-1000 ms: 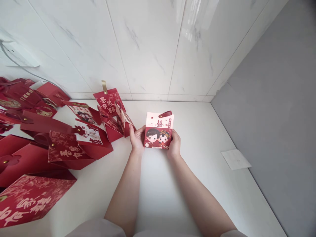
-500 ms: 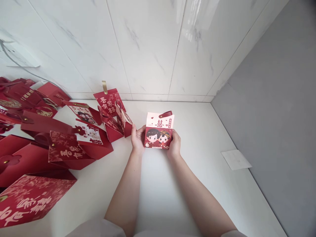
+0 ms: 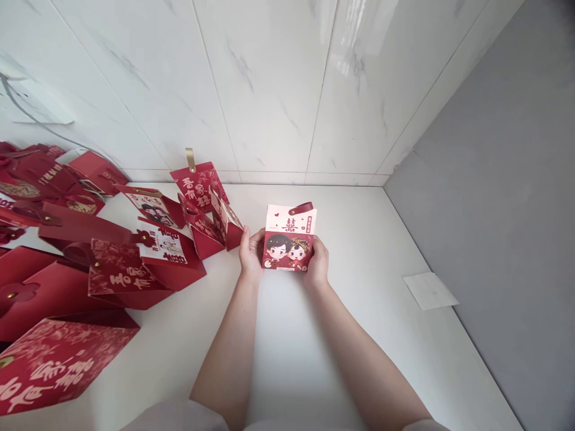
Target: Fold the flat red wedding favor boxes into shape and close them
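A small red and white gift box (image 3: 288, 248) with two cartoon figures and a dark red strap on top is upright between my hands, its printed front facing me. My left hand (image 3: 252, 251) grips its left side, thumb raised and the other fingers partly behind the box. On the right side, my right hand (image 3: 318, 262) is closed round the edge, with its fingertips hidden behind. Close to my left hand stands a narrow red and cream box (image 3: 226, 218).
Several red gift boxes crowd the left of the white table (image 3: 368, 239), among them a tall one with a gold strap (image 3: 200, 185). A white square (image 3: 430, 291) lies at the right edge. Marbled tiles (image 3: 269, 90) rise behind, with a socket and cable at left.
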The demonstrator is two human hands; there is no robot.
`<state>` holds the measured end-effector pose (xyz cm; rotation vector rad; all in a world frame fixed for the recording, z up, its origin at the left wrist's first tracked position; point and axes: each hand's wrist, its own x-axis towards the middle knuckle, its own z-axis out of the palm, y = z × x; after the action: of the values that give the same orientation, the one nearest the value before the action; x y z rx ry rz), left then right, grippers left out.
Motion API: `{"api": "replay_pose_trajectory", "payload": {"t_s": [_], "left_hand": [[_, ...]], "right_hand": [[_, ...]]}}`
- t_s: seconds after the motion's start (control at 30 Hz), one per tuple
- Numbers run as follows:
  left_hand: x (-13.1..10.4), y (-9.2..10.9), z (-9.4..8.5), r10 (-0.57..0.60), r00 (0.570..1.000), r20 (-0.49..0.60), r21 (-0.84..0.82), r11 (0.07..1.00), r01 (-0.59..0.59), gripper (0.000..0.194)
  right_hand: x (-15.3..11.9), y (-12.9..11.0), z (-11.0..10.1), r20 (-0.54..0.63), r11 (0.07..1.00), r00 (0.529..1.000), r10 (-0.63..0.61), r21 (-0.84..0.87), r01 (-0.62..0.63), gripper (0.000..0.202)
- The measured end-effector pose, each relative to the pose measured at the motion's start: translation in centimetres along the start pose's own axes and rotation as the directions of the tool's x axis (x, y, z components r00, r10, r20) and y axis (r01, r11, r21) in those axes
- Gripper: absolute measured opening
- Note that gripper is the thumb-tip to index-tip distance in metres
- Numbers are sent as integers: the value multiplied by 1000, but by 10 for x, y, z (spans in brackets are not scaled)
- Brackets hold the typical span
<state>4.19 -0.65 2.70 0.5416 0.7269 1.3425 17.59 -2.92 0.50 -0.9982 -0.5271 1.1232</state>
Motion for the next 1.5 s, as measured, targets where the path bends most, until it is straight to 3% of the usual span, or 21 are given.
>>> {"api": "replay_pose_trajectory", "payload": {"t_s": [0.2,0.4,0.63,1.07,1.5], "left_hand": [[0,0,0,3,1000,5,-5,1000,-3,60],[-4,1,6,51,999,-13,-2,999,-51,72],[1,-5,-4,142,990,23,-8,990,-142,42],[0,-4,-3,130,990,57,44,990,-133,47],[2,-6,-4,109,994,-1,-1,994,-109,41]], "right_hand": [[1,1,-1,-4,998,999,44,53,-43,21],[1,-1,1,-16,998,999,44,53,-43,20],[0,1,-1,-5,995,998,69,76,-69,20],[0,2,-2,-3,994,996,85,65,-85,21],[1,2,0,-23,996,998,61,72,-60,19]]}}
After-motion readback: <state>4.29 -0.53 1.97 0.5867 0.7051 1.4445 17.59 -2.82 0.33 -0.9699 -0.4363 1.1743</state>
